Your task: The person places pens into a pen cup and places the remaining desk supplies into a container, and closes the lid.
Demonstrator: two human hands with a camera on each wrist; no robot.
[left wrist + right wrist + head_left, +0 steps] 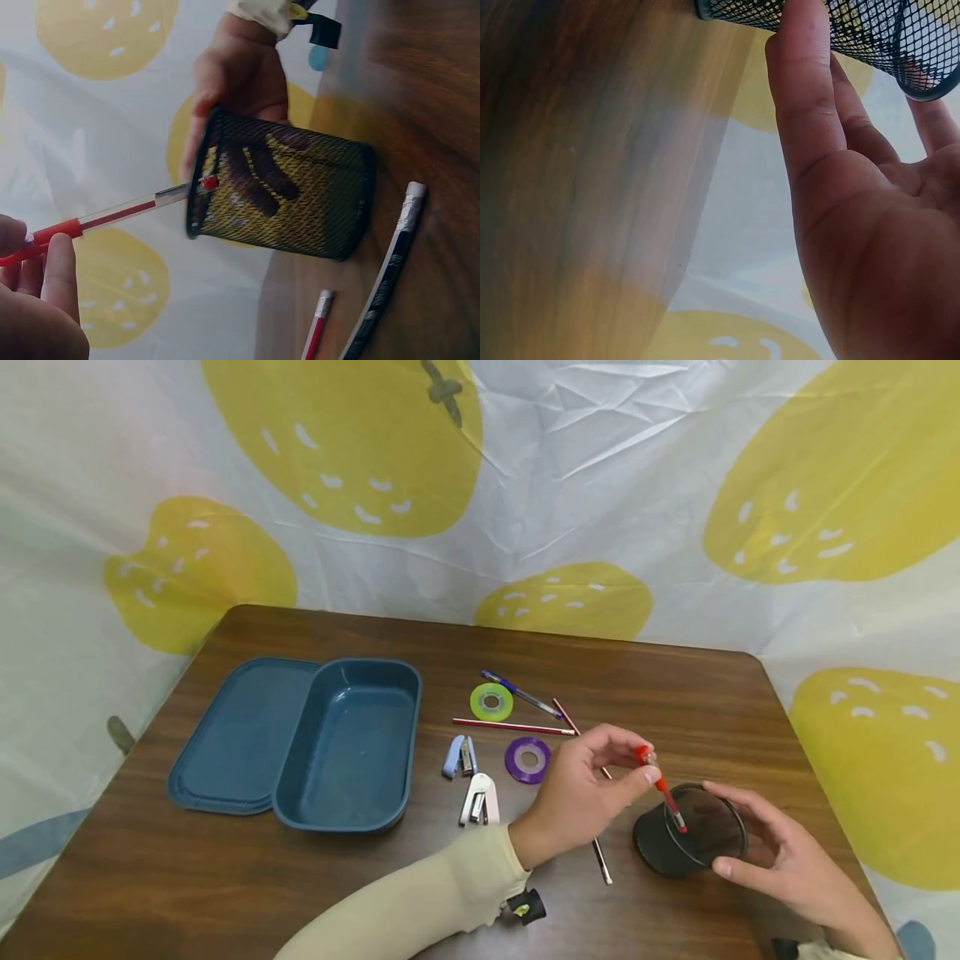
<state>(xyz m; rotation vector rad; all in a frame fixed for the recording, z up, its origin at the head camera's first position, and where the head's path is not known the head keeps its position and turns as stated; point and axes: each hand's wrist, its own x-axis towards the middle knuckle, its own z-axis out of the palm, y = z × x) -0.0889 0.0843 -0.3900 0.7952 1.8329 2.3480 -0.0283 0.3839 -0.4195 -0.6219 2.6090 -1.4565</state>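
My left hand (581, 793) pinches a red gel pen (671, 803) by its upper end, between thumb and fingers. The pen slants down, and its lower end is within the mouth of a black mesh pen cup (654, 845). In the left wrist view the pen's clear barrel (120, 213) shows a red refill, and its red end lies just past the cup's rim. Around the cup's far side and rim my right hand (791, 856) holds it with thumb and fingers. The right wrist view shows the right palm (877, 232) beside the mesh.
Left of the cup lie pencils (517, 726), a blue pen (521, 695), green tape (491, 702), purple tape (528, 760), a blue stapler (454, 757) and a white stapler (480, 793). Farther left, a blue container (352, 760) overlaps its lid (240, 735). A fruit-patterned cloth (585, 485) hangs behind.
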